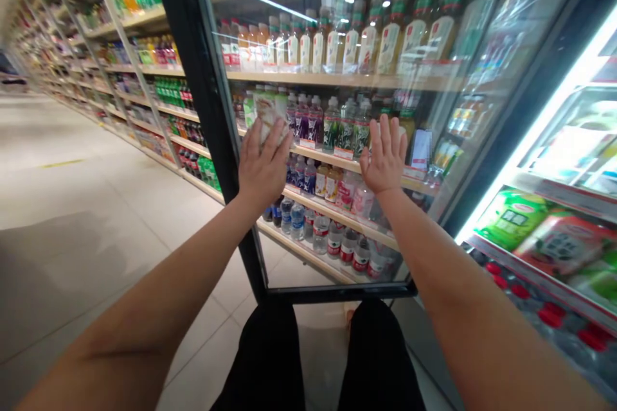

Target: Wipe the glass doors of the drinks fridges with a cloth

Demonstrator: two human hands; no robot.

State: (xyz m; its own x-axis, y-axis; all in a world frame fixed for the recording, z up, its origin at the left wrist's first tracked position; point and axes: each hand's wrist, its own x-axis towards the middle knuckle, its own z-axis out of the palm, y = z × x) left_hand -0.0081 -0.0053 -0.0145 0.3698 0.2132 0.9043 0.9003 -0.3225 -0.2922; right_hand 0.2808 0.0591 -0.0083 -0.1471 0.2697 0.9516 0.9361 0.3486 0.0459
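My left hand (264,164) presses a crumpled, pale cloth (266,109) against the glass door (308,263) of a cooler. Its fingers lie over the cloth, which sticks out above and between them. To the right, my right hand (385,157) is spread with its fingers up and its palm facing the same pane; it holds nothing. The black-framed door stands swung out, and bottles show through the glass.
Drink shelves (159,70) run back along the aisle at left. The lit cooler (569,186) on the right holds green and orange packs above red-capped bottles (549,314). Pale floor tiles (96,205) stretch out at left. My knees (267,347) are close below the door's bottom edge.
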